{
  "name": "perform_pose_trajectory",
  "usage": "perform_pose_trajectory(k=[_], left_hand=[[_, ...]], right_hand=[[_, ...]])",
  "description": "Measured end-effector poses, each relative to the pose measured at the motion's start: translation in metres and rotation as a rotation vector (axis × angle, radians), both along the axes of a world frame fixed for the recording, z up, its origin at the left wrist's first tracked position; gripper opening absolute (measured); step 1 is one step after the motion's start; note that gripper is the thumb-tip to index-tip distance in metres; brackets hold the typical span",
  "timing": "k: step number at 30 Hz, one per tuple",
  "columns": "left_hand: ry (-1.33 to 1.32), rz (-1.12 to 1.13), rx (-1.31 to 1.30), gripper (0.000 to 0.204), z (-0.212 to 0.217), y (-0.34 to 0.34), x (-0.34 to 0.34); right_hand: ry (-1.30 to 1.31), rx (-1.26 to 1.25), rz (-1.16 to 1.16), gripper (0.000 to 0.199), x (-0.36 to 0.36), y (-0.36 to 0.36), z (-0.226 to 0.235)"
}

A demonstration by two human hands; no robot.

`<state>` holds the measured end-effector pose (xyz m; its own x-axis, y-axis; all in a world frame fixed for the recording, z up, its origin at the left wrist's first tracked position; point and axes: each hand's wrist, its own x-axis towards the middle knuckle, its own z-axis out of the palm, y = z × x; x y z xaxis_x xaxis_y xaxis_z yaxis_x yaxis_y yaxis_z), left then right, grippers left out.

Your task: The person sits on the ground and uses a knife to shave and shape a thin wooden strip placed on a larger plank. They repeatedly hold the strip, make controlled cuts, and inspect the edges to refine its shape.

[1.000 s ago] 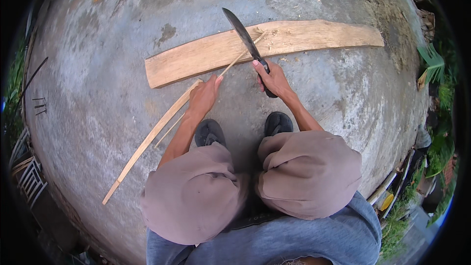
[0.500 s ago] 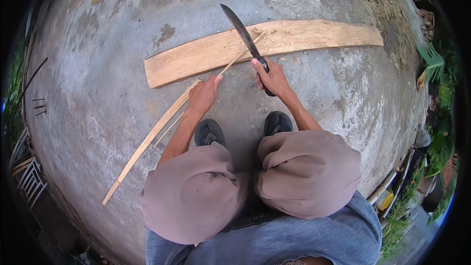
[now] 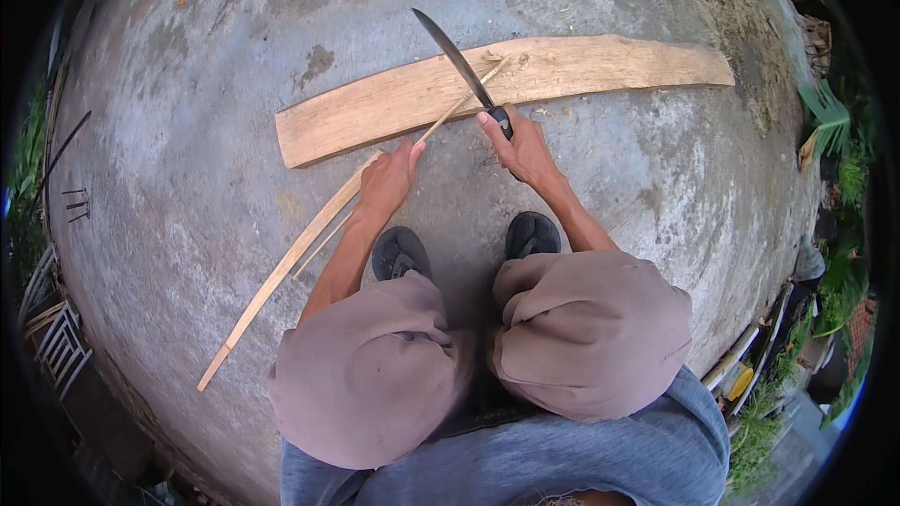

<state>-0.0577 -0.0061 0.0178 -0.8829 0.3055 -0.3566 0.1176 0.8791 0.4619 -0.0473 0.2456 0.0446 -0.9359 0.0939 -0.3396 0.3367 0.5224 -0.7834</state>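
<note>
I squat on a concrete floor. My left hand (image 3: 389, 178) grips a long thin bamboo strip (image 3: 281, 272) that runs from the lower left up across a wide wooden plank (image 3: 375, 108). My right hand (image 3: 520, 145) holds the dark handle of a long knife (image 3: 455, 61). Its blade points up and left and lies against the strip's upper end over the plank. A second thinner sliver (image 3: 323, 244) lies beside the strip under my left forearm.
My two dark shoes (image 3: 403, 253) stand just below the hands, my knees under them. Plants and green leaves (image 3: 830, 112) edge the floor at the right. Sticks and a white rack (image 3: 56, 347) lie at the left rim.
The knife blade has slid a little up and left along the strip's end. My hands and the plank stay almost where they were.
</note>
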Motion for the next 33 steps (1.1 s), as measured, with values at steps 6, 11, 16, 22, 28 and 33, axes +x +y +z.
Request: perform_pose_trajectory(k=[6,11,16,22,28,33], left_hand=[[0.004,0.015,-0.001,0.046,-0.004,-0.004,0.001],[0.036,-0.013,-0.009,0.044,-0.001,-0.003,-0.003],[0.047,0.02,-0.019,0.045,-0.008,-0.008,0.006],[0.027,0.005,-0.005,0.046,-0.002,0.002,0.0],[0.029,0.012,-0.006,0.045,0.001,-0.002,0.0],[0.036,0.001,-0.008,0.046,-0.004,-0.005,0.002]], right_hand=[[0.002,0.129,0.098,0.064,-0.009,-0.003,-0.018],[-0.062,0.076,0.063,0.062,-0.005,-0.002,-0.012],[0.112,0.068,0.016,0.06,-0.002,-0.012,0.023],[0.011,0.026,0.022,0.059,-0.005,0.001,-0.018],[0.065,-0.029,0.016,0.057,-0.001,-0.009,0.003],[0.227,0.099,0.017,0.058,-0.003,-0.008,-0.012]])
